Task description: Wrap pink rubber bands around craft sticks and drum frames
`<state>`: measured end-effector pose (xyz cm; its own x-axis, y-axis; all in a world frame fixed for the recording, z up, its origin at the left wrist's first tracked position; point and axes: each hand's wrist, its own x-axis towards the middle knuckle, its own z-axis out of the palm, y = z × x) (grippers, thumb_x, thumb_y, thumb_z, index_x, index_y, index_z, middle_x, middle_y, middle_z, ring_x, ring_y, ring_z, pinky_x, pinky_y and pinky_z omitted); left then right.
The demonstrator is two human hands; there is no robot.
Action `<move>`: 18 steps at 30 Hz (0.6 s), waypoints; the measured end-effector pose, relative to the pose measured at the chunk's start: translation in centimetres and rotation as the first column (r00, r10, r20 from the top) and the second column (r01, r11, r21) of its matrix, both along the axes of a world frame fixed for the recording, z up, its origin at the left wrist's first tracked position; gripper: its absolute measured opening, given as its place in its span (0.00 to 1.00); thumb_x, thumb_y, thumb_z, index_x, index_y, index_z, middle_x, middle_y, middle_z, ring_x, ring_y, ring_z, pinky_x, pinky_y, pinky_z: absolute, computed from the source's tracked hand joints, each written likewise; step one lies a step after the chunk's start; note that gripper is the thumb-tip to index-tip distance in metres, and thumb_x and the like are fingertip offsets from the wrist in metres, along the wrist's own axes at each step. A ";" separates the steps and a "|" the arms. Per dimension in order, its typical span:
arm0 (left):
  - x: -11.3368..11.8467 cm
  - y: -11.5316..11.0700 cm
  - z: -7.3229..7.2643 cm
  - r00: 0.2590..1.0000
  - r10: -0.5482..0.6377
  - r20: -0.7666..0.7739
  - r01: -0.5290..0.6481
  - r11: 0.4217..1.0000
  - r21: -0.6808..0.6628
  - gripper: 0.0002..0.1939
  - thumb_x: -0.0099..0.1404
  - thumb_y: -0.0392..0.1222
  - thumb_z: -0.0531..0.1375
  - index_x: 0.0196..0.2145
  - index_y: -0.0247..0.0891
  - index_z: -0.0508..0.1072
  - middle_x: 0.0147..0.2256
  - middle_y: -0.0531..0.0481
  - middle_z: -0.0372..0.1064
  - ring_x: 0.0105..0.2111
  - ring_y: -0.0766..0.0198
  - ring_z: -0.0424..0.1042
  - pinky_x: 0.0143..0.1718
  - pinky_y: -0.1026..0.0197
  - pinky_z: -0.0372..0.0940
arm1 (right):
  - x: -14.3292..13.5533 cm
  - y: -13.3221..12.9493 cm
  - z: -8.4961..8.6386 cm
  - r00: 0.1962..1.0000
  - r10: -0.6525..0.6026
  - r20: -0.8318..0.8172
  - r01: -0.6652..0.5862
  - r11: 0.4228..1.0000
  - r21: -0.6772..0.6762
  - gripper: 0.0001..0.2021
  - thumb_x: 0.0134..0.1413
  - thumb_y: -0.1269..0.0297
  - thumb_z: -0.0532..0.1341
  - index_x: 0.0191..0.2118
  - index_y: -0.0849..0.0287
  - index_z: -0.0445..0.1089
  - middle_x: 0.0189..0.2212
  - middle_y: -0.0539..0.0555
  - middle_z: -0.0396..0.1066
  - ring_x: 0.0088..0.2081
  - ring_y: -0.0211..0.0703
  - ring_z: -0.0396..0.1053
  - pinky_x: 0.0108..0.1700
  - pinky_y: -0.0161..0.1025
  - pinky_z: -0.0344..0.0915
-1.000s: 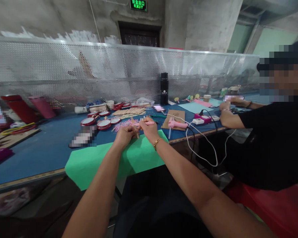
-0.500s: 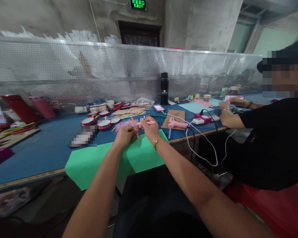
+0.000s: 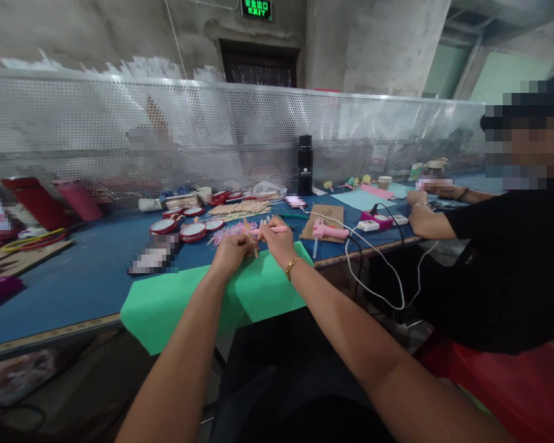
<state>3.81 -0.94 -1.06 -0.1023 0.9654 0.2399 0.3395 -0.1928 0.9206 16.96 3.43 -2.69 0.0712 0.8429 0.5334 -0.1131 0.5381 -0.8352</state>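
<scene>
My left hand [image 3: 234,251] is closed on a thin wooden stick [image 3: 249,231] above the green sheet [image 3: 258,283] at the table's front edge. Beside it on the right, my right hand [image 3: 277,239] grips a pink pen-like tool [image 3: 274,229], whose left end points at the stick. Just behind both hands lies a heap of pink and purple shreds [image 3: 231,230]. Round red-rimmed white pieces [image 3: 193,232] sit left of the heap, and a pile of flat wooden sticks [image 3: 240,208] is behind it.
A pink glue gun [image 3: 330,231] rests on cardboard [image 3: 321,214] at the right, near white cables and a power strip [image 3: 378,220]. A black bottle [image 3: 305,165] stands at the back. Another person [image 3: 503,264] sits at the right. A phone [image 3: 154,253] lies left of my hands.
</scene>
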 end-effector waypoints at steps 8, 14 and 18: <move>-0.1 0.2 -0.1 1.000 0.003 -0.022 -0.003 1.000 0.005 0.19 0.45 0.54 0.71 0.19 0.36 0.73 0.17 0.52 0.66 0.18 0.69 0.58 0.21 0.65 0.51 | 0.0 0.0 0.0 1.000 -0.010 0.000 0.010 1.000 -0.011 0.11 0.52 0.61 0.59 0.22 0.53 0.61 0.20 0.45 0.69 0.27 0.40 0.67 0.35 0.36 0.65; -0.3 0.3 -0.2 0.999 0.001 -0.044 -0.001 1.000 0.016 0.21 0.45 0.56 0.71 0.18 0.35 0.72 0.17 0.52 0.66 0.18 0.70 0.57 0.20 0.66 0.49 | 0.0 0.0 -0.1 1.000 -0.010 0.016 0.010 1.000 0.000 0.11 0.52 0.61 0.60 0.21 0.53 0.62 0.20 0.45 0.69 0.27 0.40 0.67 0.35 0.36 0.64; -0.3 0.2 -0.2 0.999 -0.004 -0.053 0.005 1.000 0.019 0.21 0.46 0.56 0.70 0.17 0.36 0.71 0.16 0.53 0.65 0.17 0.70 0.56 0.20 0.66 0.49 | 0.1 -0.1 0.1 1.000 -0.014 -0.011 0.014 1.000 0.002 0.11 0.52 0.61 0.59 0.21 0.53 0.62 0.20 0.45 0.70 0.27 0.40 0.67 0.35 0.36 0.64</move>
<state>3.56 -0.76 -1.27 -0.0850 0.9610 0.2633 0.3871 -0.2117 0.8974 17.05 3.29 -2.61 0.0888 0.8408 0.5340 -0.1152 0.5412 -0.8330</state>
